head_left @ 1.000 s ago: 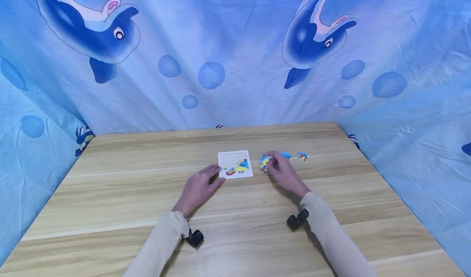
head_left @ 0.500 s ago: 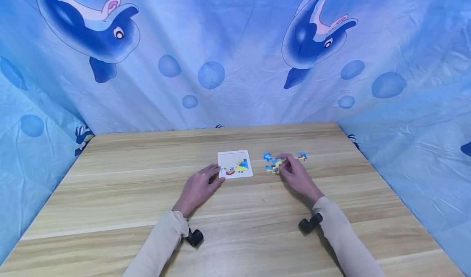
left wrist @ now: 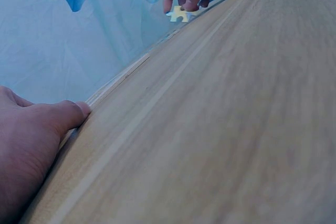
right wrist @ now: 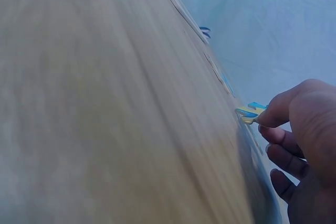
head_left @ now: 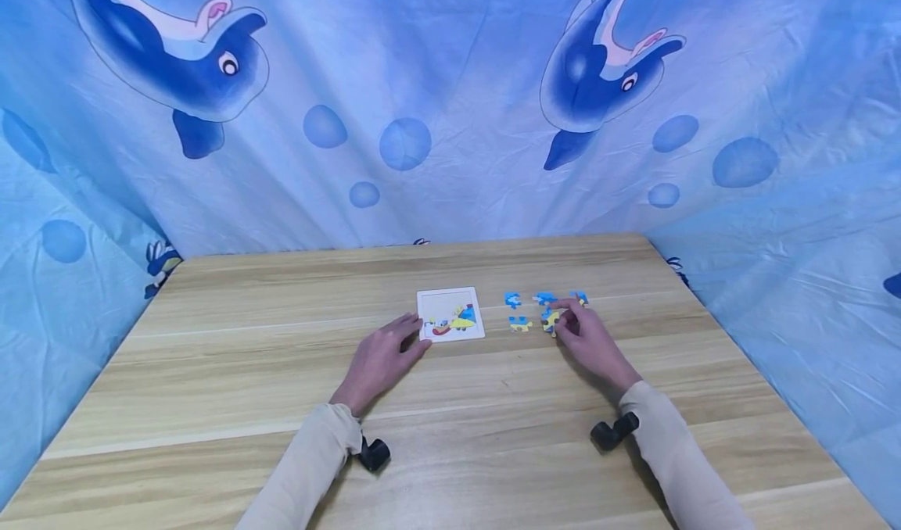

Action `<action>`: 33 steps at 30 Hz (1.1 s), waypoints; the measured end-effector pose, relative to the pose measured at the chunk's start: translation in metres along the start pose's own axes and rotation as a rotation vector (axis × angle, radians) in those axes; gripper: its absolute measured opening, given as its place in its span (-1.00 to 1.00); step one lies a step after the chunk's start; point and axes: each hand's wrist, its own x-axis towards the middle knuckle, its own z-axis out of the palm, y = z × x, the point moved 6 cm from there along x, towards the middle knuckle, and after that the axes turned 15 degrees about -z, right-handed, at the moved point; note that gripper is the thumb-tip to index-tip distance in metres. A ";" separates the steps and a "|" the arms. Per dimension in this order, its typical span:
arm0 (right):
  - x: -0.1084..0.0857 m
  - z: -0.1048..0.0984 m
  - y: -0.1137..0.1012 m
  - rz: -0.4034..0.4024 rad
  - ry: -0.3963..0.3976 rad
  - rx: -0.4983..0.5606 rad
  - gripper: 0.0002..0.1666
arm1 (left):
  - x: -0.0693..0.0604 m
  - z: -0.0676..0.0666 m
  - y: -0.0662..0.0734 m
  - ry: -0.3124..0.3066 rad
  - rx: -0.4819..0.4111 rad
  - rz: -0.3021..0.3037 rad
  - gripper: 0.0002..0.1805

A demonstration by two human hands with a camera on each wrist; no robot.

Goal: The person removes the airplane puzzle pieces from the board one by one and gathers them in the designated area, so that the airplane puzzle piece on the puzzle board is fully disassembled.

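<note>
A white-bordered puzzle tray [head_left: 450,291] lies on the table, with several joined pieces along the bottom and right of its recess. My left hand [head_left: 380,362] rests at its lower left corner, fingers against the left edge and thumb by the lower one. To the right, my right hand [head_left: 590,342] pinches a yellow and blue puzzle piece [head_left: 550,322] between thumb and fingers. The left wrist view shows that piece [left wrist: 180,14] raised off the table. Around it lie a blue piece [head_left: 512,300], another blue piece [head_left: 543,299], a yellow-blue piece [head_left: 520,324] and a partly hidden piece [head_left: 579,297].
The wooden table [head_left: 450,452] runs back to a blue curtain [head_left: 450,108] printed with dolphins and bubbles, which also hangs along both sides. Each sleeve carries a small black wrist camera, the left camera [head_left: 375,455] and the right camera [head_left: 614,431].
My right hand has moved to the right with the yellow and blue puzzle piece, away from the tray and across the loose pieces, uncovering those on the left. The left hand and tray stay put.
</note>
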 end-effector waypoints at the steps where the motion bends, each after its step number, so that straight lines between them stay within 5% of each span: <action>1: 0.000 -0.001 0.001 -0.001 -0.001 -0.003 -0.61 | 0.000 0.000 0.000 -0.001 0.000 -0.003 -0.48; 11: 0.000 -0.003 0.004 0.043 -0.025 -0.025 -0.62 | 0.001 -0.001 0.000 0.007 -0.002 0.006 -0.49; 23: 0.001 -0.002 0.008 0.137 -0.089 -0.277 -0.58 | 0.002 -0.001 0.001 0.010 -0.006 0.014 -0.50; 33: -0.002 0.001 0.008 0.152 -0.087 -0.274 -0.65 | 0.001 0.000 0.001 0.010 -0.007 0.008 -0.50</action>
